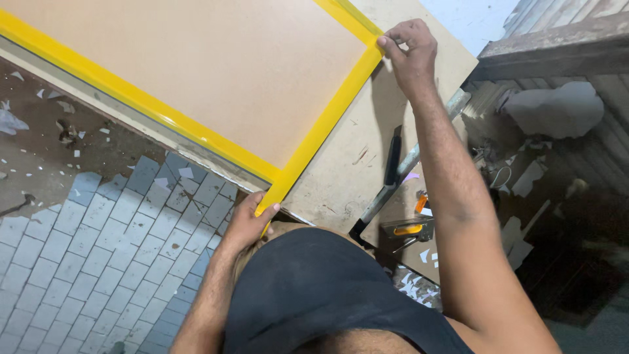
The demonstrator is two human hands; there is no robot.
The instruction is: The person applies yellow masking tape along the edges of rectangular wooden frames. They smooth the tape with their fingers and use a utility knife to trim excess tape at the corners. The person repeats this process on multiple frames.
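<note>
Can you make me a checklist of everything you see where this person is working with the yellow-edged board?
Surface: worn wooden worktop, scratched, carrying the board.
Job's things: tan board with yellow edging; it overhangs the worktop.
Clutter: black-handled tool, metal bar, stapler with orange parts, paper scraps.
Hands: left hand grips the near corner of the edging; right hand pinches the far corner with its fingers.
Cables: nothing seen.
Surroundings: grey brick paving, dirty floor, wooden planks, crumpled white material.
</note>
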